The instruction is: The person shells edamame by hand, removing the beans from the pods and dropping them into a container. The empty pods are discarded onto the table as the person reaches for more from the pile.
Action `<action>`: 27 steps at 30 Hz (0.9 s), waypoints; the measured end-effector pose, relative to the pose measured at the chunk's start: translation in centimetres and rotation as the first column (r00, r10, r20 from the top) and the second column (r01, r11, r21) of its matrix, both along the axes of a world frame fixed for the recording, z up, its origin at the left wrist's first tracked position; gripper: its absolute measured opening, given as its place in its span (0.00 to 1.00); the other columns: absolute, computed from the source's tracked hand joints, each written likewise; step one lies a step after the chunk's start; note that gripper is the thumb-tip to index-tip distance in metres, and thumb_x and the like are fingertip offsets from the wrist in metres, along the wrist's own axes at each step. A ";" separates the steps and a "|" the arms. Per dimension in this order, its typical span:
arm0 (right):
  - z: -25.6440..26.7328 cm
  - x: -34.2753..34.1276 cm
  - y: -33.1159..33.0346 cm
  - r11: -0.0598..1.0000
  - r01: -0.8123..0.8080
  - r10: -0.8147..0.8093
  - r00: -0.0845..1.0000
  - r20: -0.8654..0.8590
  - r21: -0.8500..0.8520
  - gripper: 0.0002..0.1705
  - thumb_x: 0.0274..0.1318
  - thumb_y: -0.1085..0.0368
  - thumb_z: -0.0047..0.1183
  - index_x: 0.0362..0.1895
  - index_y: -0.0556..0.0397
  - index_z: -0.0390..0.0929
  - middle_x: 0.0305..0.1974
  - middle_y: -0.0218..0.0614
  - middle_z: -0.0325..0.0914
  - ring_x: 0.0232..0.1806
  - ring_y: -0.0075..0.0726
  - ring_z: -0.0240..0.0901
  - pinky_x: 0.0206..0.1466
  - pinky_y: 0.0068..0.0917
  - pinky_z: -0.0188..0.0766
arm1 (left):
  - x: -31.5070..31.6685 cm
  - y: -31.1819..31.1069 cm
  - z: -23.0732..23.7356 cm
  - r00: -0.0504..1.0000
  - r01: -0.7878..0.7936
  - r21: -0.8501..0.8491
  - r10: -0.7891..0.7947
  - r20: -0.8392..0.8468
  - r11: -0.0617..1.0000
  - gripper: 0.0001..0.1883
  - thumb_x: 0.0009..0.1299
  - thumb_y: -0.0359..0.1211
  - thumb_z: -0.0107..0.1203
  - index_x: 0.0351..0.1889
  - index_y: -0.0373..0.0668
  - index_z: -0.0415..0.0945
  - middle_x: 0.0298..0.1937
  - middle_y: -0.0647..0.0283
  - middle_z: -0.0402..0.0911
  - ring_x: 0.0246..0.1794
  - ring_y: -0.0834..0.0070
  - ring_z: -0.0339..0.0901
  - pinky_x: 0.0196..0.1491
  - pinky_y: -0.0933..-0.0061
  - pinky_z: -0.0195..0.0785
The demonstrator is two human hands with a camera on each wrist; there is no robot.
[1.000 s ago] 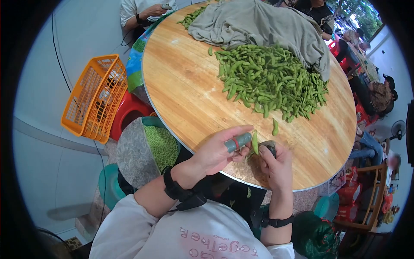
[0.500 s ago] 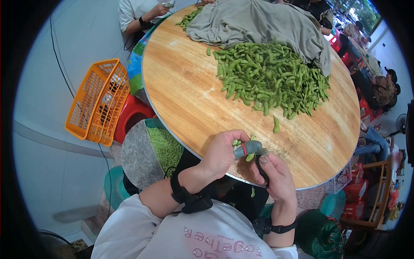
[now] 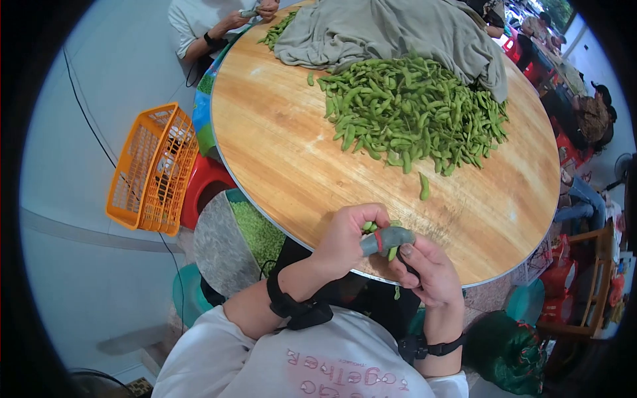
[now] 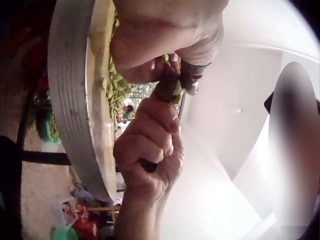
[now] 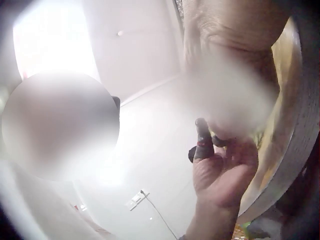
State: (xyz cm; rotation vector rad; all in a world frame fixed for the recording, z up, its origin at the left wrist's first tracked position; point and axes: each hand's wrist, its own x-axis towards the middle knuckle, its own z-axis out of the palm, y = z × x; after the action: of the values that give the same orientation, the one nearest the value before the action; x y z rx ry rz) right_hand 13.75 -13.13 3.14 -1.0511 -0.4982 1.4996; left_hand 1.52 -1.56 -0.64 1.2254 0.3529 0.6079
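My left hand (image 3: 338, 242) is over the table's near edge, its thumb wrapped in a grey-green thumb cover (image 3: 388, 240) with a red band. Between that thumb and the curled fingers it pinches an edamame pod (image 3: 392, 254); more green (image 3: 369, 227) shows behind the thumb. The right hand (image 3: 430, 270) meets it there, fingertips right at the covered thumb. Its fingers curl round a small black tool (image 3: 409, 264), mostly hidden; a dark end (image 4: 148, 165) pokes out of the fist in the left wrist view.
A large edamame heap (image 3: 418, 113) lies on the round wooden table (image 3: 265, 139), partly under a grey cloth (image 3: 391, 33). One loose pod (image 3: 424, 186) lies nearer. Shelled beans (image 3: 259, 232) fill a tub at left, beside an orange basket (image 3: 152, 169). Another person (image 3: 212, 30) sits across.
The left hand's extended fingers have curled in and its covered thumb has bent over the pod, which stood upright between the hands. The right hand has turned, its thumb now beside the covered thumb.
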 end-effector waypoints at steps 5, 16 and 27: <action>0.6 -0.1 -0.5 0.998 -0.069 0.069 0.988 -0.135 0.006 0.11 0.64 0.63 0.38 0.35 0.56 0.70 0.18 0.19 0.61 0.16 0.11 0.48 0.18 0.10 0.43 | 0.4 0.7 -0.1 0.906 0.392 -0.436 -0.259 0.334 0.810 0.08 0.61 0.31 0.55 0.25 0.39 0.70 0.27 0.69 0.68 0.26 0.84 0.65 0.28 0.85 0.56; -0.1 1.3 0.3 0.991 0.104 -0.126 0.488 0.864 0.086 0.09 0.56 0.68 0.44 0.25 0.60 0.66 0.16 0.48 0.63 0.17 0.46 0.62 0.23 0.33 0.61 | 1.7 0.5 1.0 0.972 0.052 0.002 -0.050 -0.231 0.999 0.09 0.62 0.25 0.55 0.40 0.37 0.71 0.34 0.69 0.73 0.27 0.90 0.68 0.30 0.91 0.61; -1.1 0.2 1.4 0.923 0.252 -0.354 0.261 0.898 0.290 0.06 0.51 0.67 0.51 0.31 0.57 0.71 0.20 0.48 0.72 0.22 0.53 0.72 0.24 0.40 0.66 | 2.1 -0.6 -0.2 0.994 0.086 -0.596 -0.027 0.108 0.798 0.15 0.64 0.27 0.52 0.48 0.37 0.67 0.35 0.67 0.74 0.31 0.84 0.70 0.32 0.85 0.61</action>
State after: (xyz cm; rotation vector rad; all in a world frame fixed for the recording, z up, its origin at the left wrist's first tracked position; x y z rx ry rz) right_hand 13.93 -11.73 2.09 -1.8109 -1.0911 0.3138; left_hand 3.57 -2.14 -0.89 0.5853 0.3897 0.4470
